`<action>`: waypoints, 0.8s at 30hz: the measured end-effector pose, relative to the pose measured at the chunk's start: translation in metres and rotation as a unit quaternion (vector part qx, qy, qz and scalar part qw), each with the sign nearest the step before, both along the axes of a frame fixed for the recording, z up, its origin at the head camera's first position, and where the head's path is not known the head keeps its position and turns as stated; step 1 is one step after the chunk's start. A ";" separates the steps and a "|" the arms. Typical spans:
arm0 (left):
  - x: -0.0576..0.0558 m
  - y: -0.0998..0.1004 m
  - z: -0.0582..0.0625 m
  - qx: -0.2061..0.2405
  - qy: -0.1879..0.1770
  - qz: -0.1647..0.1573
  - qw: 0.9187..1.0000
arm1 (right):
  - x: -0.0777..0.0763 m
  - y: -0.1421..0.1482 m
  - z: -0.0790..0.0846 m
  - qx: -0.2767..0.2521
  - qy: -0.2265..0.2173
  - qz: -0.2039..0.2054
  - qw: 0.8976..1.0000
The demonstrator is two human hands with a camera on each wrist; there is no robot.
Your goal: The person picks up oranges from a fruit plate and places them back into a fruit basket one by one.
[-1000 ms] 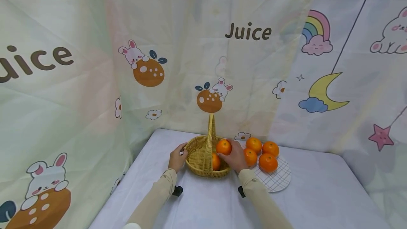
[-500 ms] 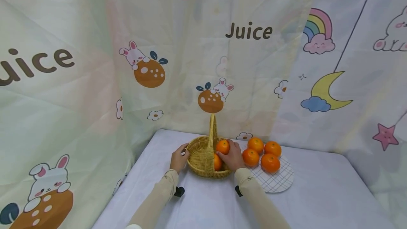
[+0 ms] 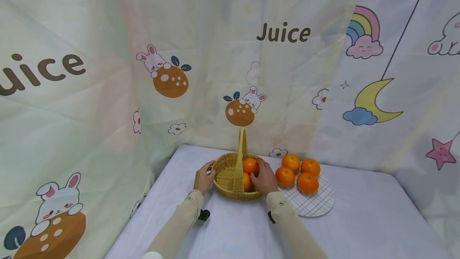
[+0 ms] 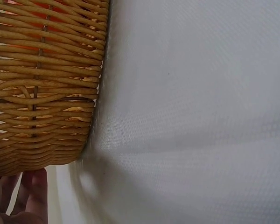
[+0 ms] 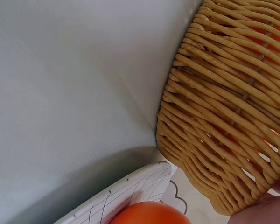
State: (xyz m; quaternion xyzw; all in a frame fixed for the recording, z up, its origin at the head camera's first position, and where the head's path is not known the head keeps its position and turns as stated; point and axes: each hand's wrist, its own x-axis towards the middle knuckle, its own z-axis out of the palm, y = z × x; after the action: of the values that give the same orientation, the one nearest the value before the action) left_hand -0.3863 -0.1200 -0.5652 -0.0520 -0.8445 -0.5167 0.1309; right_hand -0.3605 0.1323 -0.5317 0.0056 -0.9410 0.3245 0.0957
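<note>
In the head view my left hand point(image 3: 205, 177) holds the left rim of a yellow wicker basket point(image 3: 224, 189) with a tall arched handle. The left wrist view shows its fingers point(image 4: 36, 193) against the woven wall. My right hand point(image 3: 265, 178) reaches over the basket's right rim, its thumb and fingers round an orange point(image 3: 250, 166) low inside the right half. A second orange point(image 3: 246, 182) lies in the basket in front of it, partly behind the handle. In the right wrist view only part of my right hand point(image 5: 266, 210) shows, beside the rim.
To the right, a round white plate point(image 3: 320, 205) with a checked pattern bears several oranges point(image 3: 307, 183), close to the basket and right forearm. A white cloth covers the table point(image 3: 363, 211). Printed curtains point(image 3: 287, 75) stand behind and at the sides.
My right hand has moved slightly left and lower over the basket with its orange, which now sits deeper inside. The left hand keeps its hold on the rim. The view has shifted slightly.
</note>
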 end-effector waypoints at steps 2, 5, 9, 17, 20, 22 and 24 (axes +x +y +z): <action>0.000 0.000 -0.001 0.001 0.001 -0.001 1.000 | 0.000 0.000 -0.001 -0.001 0.003 0.002 1.000; -0.001 -0.001 -0.002 0.000 0.005 -0.004 1.000 | 0.000 0.001 -0.002 -0.001 0.009 0.001 1.000; -0.002 -0.002 -0.003 -0.002 0.010 -0.001 1.000 | -0.001 0.001 -0.003 -0.012 0.015 -0.002 1.000; -0.002 -0.001 -0.004 -0.001 0.011 -0.003 1.000 | 0.003 0.001 0.000 -0.031 0.014 -0.010 0.999; -0.001 -0.001 -0.003 -0.003 0.013 -0.003 1.000 | 0.005 0.001 0.004 -0.039 0.013 -0.009 0.999; 0.000 -0.002 -0.001 -0.004 0.017 -0.003 1.000 | 0.005 0.003 0.006 -0.042 0.018 -0.007 0.999; 0.000 -0.002 0.000 -0.002 0.021 -0.002 1.000 | 0.004 0.007 0.007 -0.040 0.030 -0.007 0.999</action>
State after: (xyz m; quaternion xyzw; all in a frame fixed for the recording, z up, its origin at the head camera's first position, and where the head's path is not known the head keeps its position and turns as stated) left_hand -0.3864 -0.1221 -0.5651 -0.0647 -0.8426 -0.5141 0.1470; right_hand -0.3562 0.1391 -0.5244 0.0050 -0.9239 0.3611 0.1267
